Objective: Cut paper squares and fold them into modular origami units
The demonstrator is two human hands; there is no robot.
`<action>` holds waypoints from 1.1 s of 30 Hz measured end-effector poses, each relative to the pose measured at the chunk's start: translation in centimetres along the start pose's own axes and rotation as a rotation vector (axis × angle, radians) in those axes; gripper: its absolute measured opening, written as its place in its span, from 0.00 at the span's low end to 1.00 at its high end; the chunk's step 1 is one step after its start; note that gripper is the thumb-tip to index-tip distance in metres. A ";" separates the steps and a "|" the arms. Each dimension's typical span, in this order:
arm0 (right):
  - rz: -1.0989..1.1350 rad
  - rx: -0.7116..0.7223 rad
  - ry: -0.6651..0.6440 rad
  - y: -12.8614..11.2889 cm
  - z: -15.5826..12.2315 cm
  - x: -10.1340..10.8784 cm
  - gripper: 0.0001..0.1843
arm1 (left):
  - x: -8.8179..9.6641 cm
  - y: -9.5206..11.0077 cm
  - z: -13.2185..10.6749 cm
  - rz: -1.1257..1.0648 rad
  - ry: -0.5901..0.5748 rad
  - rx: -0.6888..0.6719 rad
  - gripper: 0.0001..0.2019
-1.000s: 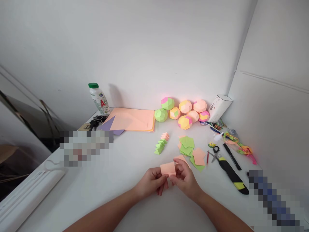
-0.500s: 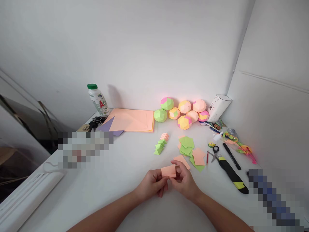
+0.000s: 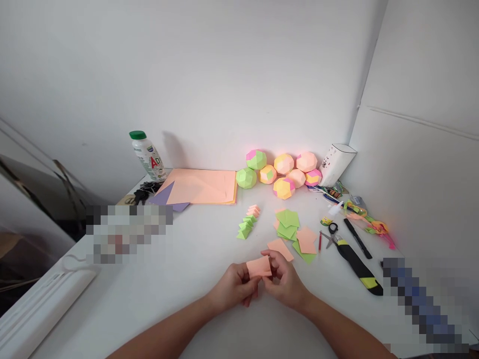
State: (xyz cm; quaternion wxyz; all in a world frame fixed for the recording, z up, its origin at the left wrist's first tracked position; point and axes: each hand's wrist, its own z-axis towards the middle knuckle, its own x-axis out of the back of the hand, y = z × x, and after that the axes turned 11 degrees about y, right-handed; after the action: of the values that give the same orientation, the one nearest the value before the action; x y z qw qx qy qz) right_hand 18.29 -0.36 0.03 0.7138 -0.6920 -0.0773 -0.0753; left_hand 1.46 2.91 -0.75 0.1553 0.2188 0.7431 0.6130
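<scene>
Between my two hands is a small piece of peach paper (image 3: 259, 268), held just above the white table. My left hand (image 3: 236, 285) grips its lower left edge, thumb in front and fingers behind. At the right edge, my right hand (image 3: 283, 280) pinches the same paper with thumb and fingers. Beyond my hands lie loose green paper squares (image 3: 288, 219) and peach paper squares (image 3: 307, 240), overlapping. A row of small folded paper pieces (image 3: 245, 228), green in front and peach behind, stands to the left of them.
Several paper balls (image 3: 284, 188) sit by the wall, beside stacked peach sheets (image 3: 202, 185). At left stands a white bottle (image 3: 149, 159) with a green cap. On the right lie scissors (image 3: 331, 234), a box cutter (image 3: 357, 267), a black pen (image 3: 358, 239) and a white paper container (image 3: 339, 164).
The view has shifted slightly. Both hands keep hold of the peach paper, which now shows a little taller and more tilted between the fingers.
</scene>
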 end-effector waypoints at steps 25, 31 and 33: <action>-0.005 -0.026 -0.053 -0.8 0.3 0.5 0.17 | -0.2 -0.1 0.3 -0.084 -0.007 0.043 0.10; 0.137 -0.079 0.050 -0.7 0.8 1.1 0.15 | -0.1 -0.1 0.5 -0.110 0.058 0.095 0.09; 0.169 -0.096 0.101 -0.6 1.1 1.7 0.16 | -0.1 -0.1 0.5 -0.167 0.080 0.094 0.10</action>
State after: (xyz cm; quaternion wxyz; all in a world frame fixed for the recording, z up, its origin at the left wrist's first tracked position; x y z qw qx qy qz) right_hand 19.82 0.75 1.06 0.6868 -0.7246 0.0211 -0.0533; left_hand 1.77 3.25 -0.94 0.1654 0.1383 0.7922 0.5708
